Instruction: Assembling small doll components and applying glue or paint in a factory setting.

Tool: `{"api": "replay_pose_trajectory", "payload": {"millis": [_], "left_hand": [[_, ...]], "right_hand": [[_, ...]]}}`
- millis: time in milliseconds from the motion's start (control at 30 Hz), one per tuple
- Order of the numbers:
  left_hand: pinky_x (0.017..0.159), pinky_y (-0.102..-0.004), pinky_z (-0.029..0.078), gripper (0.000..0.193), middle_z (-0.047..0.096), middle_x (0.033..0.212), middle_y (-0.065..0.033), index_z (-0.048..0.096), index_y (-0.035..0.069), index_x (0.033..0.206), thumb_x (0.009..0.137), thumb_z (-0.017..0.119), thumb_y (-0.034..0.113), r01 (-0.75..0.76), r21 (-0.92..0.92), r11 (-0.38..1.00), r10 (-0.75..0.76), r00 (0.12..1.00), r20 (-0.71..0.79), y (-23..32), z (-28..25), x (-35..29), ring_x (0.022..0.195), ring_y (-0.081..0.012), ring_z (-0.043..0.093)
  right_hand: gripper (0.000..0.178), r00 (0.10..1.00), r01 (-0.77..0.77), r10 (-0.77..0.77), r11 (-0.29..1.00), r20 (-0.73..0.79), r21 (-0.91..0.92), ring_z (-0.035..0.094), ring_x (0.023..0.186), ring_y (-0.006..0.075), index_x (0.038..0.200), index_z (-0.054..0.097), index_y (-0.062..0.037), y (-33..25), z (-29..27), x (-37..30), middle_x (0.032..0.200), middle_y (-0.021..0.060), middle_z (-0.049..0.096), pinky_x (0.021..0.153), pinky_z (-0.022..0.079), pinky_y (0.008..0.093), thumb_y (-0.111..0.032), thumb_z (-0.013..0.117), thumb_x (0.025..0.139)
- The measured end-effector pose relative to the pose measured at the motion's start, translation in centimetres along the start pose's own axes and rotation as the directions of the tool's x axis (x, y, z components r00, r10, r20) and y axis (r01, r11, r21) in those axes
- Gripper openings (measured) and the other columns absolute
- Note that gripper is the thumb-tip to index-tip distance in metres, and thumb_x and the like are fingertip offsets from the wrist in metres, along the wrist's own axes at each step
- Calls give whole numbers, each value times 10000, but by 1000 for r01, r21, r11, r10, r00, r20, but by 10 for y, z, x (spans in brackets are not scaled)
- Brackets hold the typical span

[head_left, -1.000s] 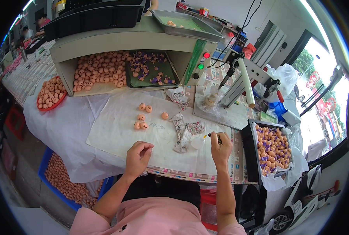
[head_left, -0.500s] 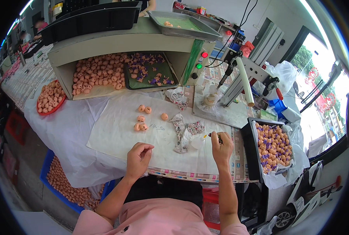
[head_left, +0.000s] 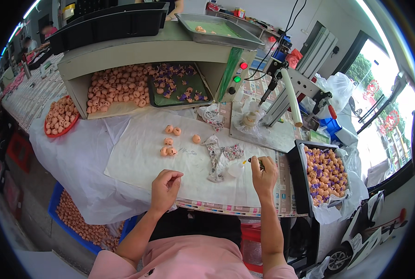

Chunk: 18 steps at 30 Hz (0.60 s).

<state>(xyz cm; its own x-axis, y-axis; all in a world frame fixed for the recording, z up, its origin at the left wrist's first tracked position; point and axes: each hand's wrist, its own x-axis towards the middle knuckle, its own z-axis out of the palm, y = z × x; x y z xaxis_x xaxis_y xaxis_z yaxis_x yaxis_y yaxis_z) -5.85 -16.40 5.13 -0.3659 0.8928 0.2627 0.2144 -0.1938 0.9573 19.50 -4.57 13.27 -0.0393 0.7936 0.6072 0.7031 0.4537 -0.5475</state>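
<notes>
From where I watch, the left hand (head_left: 165,188) is half curled near the front edge of the white sheet (head_left: 137,160) on the counter (head_left: 284,188), thumb close to the fingers. It looks idle, but I can't tell whether anything is tucked inside. The right hand (head_left: 264,179) is closed around a small dark object (head_left: 262,164), mostly hidden by the fingers, its tip near a whitish cup (head_left: 236,170) with a bit of yellow by it. A flowered cloth (head_left: 232,151) lies just left of that.

About six peach balls (head_left: 196,139) sit on the sheet ahead of the hands, one apart from the rest, and neither hand touches them. I see no purple on these.

As for progress, I judge it partway. The black bin (head_left: 299,181) at the right is well filled with balls showing purple bits, which look further along. Plain ones fill much of the open-fronted box (head_left: 144,52), plus the red basket (head_left: 72,124) and the blue tub (head_left: 72,228), so plenty looks left. Purple-marked pieces also lie in the dark tray (head_left: 179,103) inside the box.
</notes>
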Motion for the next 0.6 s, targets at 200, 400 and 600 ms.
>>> {"api": "replay_pose_trajectory", "payload": {"millis": [200,400,600], "left_hand": [[692,-244,493,115,627,907,-83,651,-26,962,862,596,-16,-12,5,1000,12,1000,-26,-3,4,0,756,-133,608],[708,-226,484,115,613,922,-64,647,-31,969,869,592,-24,20,0,1000,-20,1000,-4,0,2,9,783,-105,591],[716,-212,478,105,610,929,-46,648,-30,964,872,598,-22,66,2,998,-66,998,14,4,-6,38,793,-84,579]], "right_hand": [[211,999,41,-41,998,13,-55,529,616,230,716,630,3,3,-4,0,673,97,568,590,394,363,-165,674,836],[210,999,25,-23,998,30,-57,523,623,234,708,622,1,2,-1,9,663,94,555,594,393,363,-159,678,832],[185,998,55,-52,993,30,-108,491,731,280,798,618,-30,23,16,17,736,97,538,673,386,389,-191,706,825]]}}
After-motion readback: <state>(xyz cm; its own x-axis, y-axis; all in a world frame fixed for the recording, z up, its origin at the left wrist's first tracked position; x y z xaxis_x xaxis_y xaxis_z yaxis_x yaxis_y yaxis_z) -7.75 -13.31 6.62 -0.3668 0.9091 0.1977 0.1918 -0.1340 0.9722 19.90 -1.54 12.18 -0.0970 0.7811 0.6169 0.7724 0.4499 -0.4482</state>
